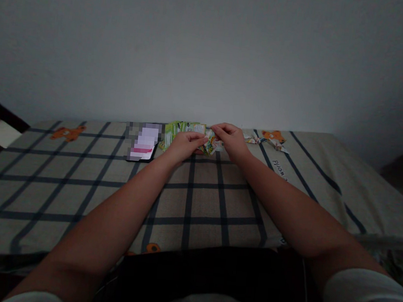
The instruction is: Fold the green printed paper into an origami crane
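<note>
Both my arms reach forward over a checked bedsheet. My left hand and my right hand meet on a small folded piece of colourful printed paper, fingers pinched on it from either side. Behind the left hand lies a green printed sheet. The light is dim and the paper's shape is hard to read.
A phone with a lit screen lies left of my hands. More folded paper pieces lie to the right near an orange bear print. A plain wall stands right behind the bed. A crumpled plastic bag sits at the right edge.
</note>
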Demonstrator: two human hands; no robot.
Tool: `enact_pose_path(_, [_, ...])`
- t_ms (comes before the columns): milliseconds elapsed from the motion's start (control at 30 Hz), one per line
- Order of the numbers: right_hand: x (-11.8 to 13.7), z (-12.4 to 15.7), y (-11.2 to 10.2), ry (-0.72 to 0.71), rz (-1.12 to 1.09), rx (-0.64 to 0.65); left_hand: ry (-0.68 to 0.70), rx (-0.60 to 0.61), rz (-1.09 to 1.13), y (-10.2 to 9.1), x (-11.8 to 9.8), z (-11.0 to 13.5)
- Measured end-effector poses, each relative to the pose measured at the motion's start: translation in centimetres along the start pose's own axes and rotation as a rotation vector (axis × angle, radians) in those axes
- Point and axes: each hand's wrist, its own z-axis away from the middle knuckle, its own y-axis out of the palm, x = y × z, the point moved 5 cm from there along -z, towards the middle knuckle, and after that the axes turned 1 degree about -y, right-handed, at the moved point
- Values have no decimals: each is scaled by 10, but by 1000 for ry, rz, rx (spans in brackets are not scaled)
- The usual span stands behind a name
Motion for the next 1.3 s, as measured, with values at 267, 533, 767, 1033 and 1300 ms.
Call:
enact_pose_path(267, [-11, 1, 12, 64, -67, 173, 92, -79, 12, -8, -2, -6])
enact_pose_path(533, [-5, 2, 9, -18, 90, 129, 93, -73, -33, -5, -2, -7])
enact_pose_path(767, [-7, 2, 10, -36, 103, 147, 78, -91, -46, -7, -6, -3])
enact_pose_path(1033, [-1, 2, 10, -59, 120, 158, 110, -133, -130, -9, -8, -3])
enact_pose_path(1300, [-5, 3, 10, -6, 38, 202, 51, -109, 21, -10, -2, -5])
